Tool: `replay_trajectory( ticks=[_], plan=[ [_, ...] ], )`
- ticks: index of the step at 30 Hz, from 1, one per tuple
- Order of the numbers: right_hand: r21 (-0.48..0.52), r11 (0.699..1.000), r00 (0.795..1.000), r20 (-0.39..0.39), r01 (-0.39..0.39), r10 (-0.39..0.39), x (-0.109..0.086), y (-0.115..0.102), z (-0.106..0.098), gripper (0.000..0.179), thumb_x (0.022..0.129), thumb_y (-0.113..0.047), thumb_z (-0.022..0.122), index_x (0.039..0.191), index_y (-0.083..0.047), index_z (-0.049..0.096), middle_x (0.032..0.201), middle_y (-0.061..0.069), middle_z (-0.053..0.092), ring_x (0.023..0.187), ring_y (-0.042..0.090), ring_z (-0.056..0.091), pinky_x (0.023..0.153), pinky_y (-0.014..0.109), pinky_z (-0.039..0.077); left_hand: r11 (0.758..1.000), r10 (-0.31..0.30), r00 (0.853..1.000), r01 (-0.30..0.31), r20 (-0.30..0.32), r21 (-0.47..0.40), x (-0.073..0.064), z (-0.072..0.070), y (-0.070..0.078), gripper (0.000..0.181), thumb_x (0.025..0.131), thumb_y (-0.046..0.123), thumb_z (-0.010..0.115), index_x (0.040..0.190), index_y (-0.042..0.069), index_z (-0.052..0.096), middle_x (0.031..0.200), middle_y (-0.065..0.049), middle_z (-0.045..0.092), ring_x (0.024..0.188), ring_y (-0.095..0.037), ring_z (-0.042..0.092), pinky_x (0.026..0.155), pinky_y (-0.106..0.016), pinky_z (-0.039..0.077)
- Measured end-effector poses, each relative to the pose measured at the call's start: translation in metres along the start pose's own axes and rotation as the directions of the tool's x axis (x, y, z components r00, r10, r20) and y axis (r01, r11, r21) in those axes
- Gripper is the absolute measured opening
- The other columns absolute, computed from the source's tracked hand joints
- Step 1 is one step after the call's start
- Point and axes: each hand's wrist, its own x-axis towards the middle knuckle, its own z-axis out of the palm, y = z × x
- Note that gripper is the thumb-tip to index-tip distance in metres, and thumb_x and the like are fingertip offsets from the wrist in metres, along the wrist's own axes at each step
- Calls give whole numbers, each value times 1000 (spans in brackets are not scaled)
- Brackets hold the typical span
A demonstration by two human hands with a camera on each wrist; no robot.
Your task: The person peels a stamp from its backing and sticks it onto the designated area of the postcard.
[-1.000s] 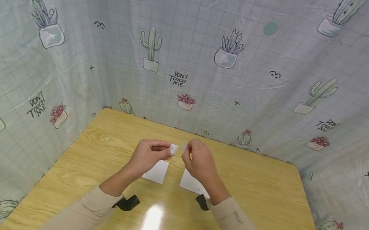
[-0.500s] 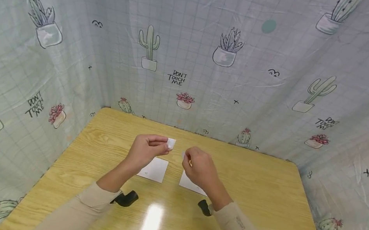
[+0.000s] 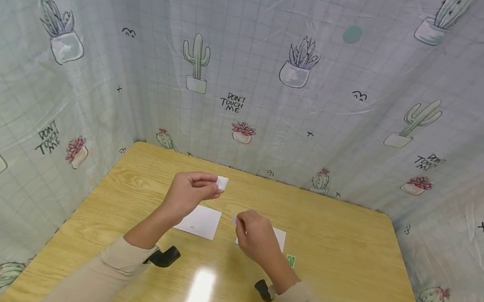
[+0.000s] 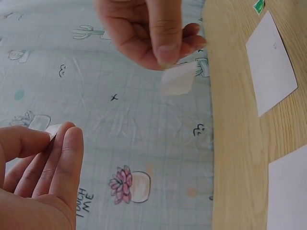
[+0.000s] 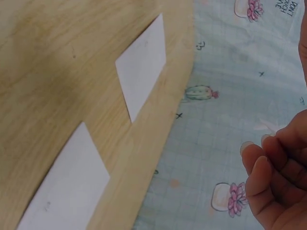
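Note:
In the head view my left hand (image 3: 189, 192) pinches a small white paper square (image 3: 221, 183) between thumb and fingers, its blank side showing. My right hand (image 3: 258, 236), lower and to the right, holds a thin, translucent whitish slip (image 4: 178, 79) by its edge, best seen in the left wrist view. The two pieces are apart. Below the hands two white rectangular cards, a left card (image 3: 200, 221) and a right card (image 3: 279, 235), lie on the table; my right hand partly covers the right one. Beside my right forearm lies a small green stamp-like piece (image 3: 290, 260).
The wooden table (image 3: 337, 267) is enclosed by a cactus-print curtain (image 3: 262, 71) at the back and sides. Black wrist mounts stick out by both cuffs, the left mount (image 3: 164, 256) and the right mount (image 3: 263, 290). Light glares on the front of the table.
My hands have drawn apart: the left rose slightly and moved left with its white square, the right moved down with its slip. The green piece and more of the right card have come into view.

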Motion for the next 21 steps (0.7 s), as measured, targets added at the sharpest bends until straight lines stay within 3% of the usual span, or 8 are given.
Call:
replay_trajectory(
  ticks=[9,14,21],
  plan=[
    [-21,1000,1000,-26,-4,3,-18,-2,15,5,94,-1,72,90,-4,72,75,0,65,61,6,51,56,18,49,1000,8,1000,-8,10,-19,2,2,2,32,99,-1,67,129,-10,67,114,-26,76,99,-23,80,87,-30,64],
    [-12,1000,999,-38,3,-4,-23,-4,21,6,93,0,73,89,-3,71,76,1,66,63,7,55,57,19,52,1000,4,1000,-4,-9,-26,3,1,4,32,99,-2,67,130,-10,67,114,-26,76,99,-24,80,88,-33,64],
    [24,1000,1000,9,-4,4,-26,-7,30,6,94,1,72,89,-2,72,80,2,70,68,9,62,61,20,55,999,10,1000,-11,-18,-48,5,2,6,32,98,-2,67,129,-12,67,114,-26,76,90,-14,80,93,-41,63]
  ],
)
